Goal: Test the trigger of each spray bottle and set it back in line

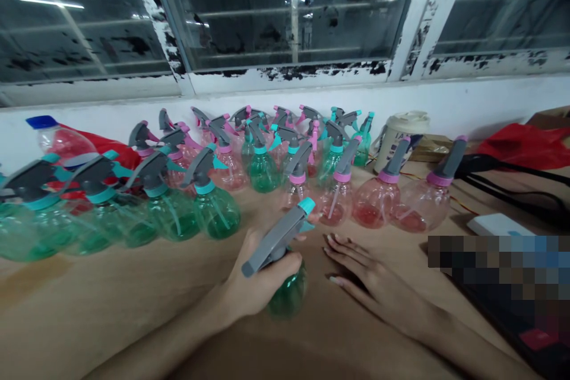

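Note:
My left hand is wrapped round the neck of a green spray bottle with a grey and turquoise trigger head. The bottle is near the middle of the table, its nozzle pointing away and to the right; whether its base touches the wood is hard to tell. To its right, my right hand lies flat with fingers stretched out, palm down, holding nothing. Just beyond stand several pink spray bottles with grey and pink heads. At the left is a row of green spray bottles with turquoise collars.
More spray bottles, pink and green, crowd the back by the wall. A white tub stands behind, near black cables and red plastic. A white box and a blurred-out item are at the right; a blue-capped bottle is far left.

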`<state>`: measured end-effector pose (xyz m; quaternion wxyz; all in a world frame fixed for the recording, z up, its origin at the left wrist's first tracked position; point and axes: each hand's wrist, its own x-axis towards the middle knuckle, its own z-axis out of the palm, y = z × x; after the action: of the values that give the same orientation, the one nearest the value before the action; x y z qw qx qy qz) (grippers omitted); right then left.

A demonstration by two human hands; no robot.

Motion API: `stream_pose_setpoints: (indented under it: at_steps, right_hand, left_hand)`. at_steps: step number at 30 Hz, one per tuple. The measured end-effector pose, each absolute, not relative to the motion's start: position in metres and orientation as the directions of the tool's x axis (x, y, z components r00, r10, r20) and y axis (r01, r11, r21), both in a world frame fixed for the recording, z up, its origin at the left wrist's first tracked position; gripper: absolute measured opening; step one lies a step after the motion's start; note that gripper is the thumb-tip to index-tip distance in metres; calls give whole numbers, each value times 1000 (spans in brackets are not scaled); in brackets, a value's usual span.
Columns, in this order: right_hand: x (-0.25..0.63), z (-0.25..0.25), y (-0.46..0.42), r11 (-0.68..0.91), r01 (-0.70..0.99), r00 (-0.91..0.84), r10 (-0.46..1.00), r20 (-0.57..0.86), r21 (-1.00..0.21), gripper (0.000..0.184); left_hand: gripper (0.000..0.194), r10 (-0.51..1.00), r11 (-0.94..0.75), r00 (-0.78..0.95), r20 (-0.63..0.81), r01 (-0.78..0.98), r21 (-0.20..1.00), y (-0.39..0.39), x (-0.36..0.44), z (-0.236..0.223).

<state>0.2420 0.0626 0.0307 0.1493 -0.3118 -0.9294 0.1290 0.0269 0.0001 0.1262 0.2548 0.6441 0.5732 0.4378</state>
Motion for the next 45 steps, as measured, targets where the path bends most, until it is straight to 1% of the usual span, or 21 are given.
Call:
stream_pose_setpoints:
  at_steps: [4,7,10,16,23,25,28,31,33,35,39,45]
  right_hand:
    - [244,28,62,781,526,-757,611,234,-337,53]
    - [244,29,62,782,535,-762,610,218,-320,52]
    - [244,30,62,773,546,-762,618,194,-322,51]
    - [244,29,62,772,539,-760,618,201,-337,50]
    - [244,29,61,772,541,-756,620,210,-334,49]
    - [244,29,61,775,530,-754,616,226,-343,49]
    - [244,27,61,777,524,-752,614,240,-348,49]
    - [245,26,61,781,507,-748,609,264,-365,50]
    - [245,25,61,782,502,-747,608,271,-370,51]
    - [246,25,61,783,507,-750,607,262,-360,51]
    - [245,27,62,786,514,-763,602,236,-342,52]
    - [245,29,62,780,522,-758,610,232,-346,51]
  left_hand:
    - [16,949,-247,-46,312,507,826,1,26,125]
    - [14,943,-259,-55,327,494,830,1,28,126]
    - [14,944,-280,-26,330,469,838,1,29,128]
    - [10,960,-224,-48,274,453,863,1,29,131]
    - [8,961,-217,-57,270,448,867,0,29,129]
    - [9,971,-184,-60,233,439,879,0,29,129]
    - [7,983,-159,-15,185,451,878,2,27,129]
    - [6,976,-210,45,211,431,878,4,25,131]
    - [10,974,-225,58,221,411,884,5,24,131]
    - [13,979,-199,41,202,434,879,4,24,129]
    - [17,967,-143,-111,230,511,848,1,26,126]
    - [26,964,-201,-40,265,543,815,2,29,128]
